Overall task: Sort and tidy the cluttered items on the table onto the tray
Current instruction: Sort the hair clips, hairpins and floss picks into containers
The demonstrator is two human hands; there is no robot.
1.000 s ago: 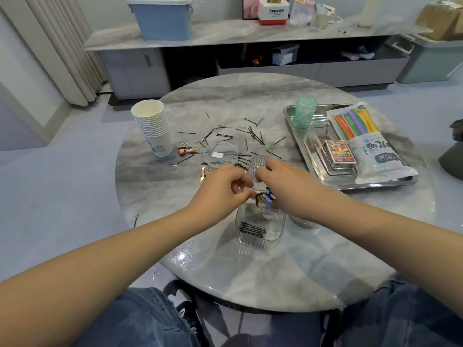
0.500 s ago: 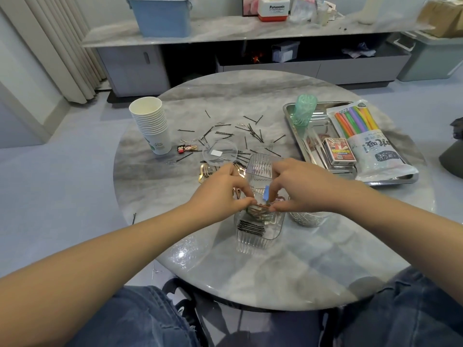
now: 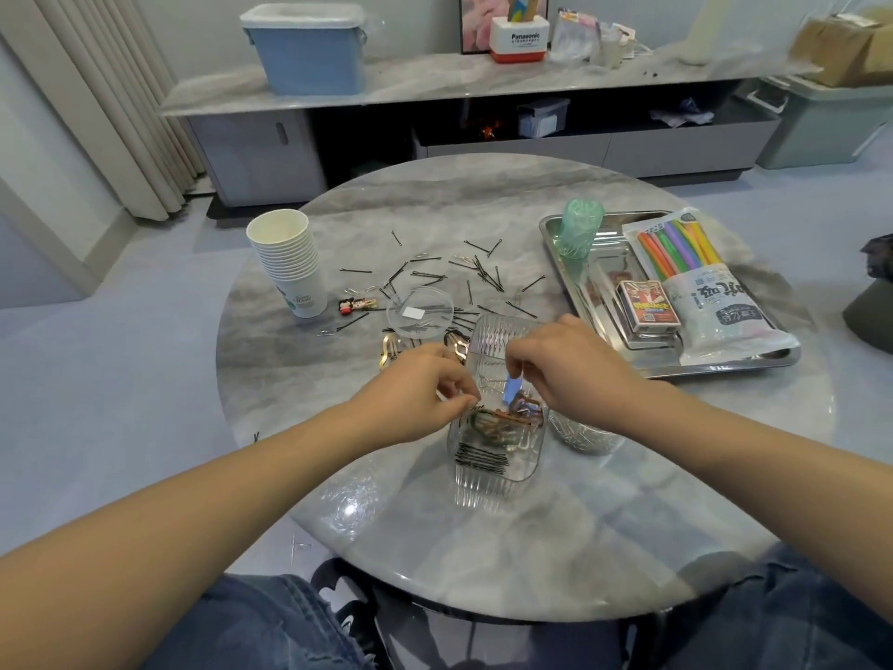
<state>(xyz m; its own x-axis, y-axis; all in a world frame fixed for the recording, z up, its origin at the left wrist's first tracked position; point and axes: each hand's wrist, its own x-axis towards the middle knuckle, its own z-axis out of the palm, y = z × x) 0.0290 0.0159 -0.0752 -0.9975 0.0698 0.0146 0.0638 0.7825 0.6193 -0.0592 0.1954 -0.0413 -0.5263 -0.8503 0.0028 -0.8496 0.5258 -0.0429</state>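
A clear ribbed box (image 3: 497,469) sits at the table's near middle, holding black bobby pins and brown hair clips. My left hand (image 3: 415,394) has its fingertips pinched at the box's left rim, just above the brown clips; whether they hold anything is hidden. My right hand (image 3: 565,369) pinches a small blue clip (image 3: 512,390) over the box's far end. The steel tray (image 3: 551,229) lies to the right, carrying a green cup (image 3: 580,229), a straw packet (image 3: 696,278) and a card deck (image 3: 647,307). Loose bobby pins (image 3: 478,273) are scattered beyond the box.
A stack of paper cups (image 3: 290,263) stands at the left. A round clear lid (image 3: 420,309), gold clips (image 3: 389,350) and a small figure clip (image 3: 355,304) lie near the pins. A second clear container (image 3: 584,435) sits under my right wrist.
Both hands have dropped from above the box down to its rim. The blue clip in my right hand now hangs just over the box's contents.
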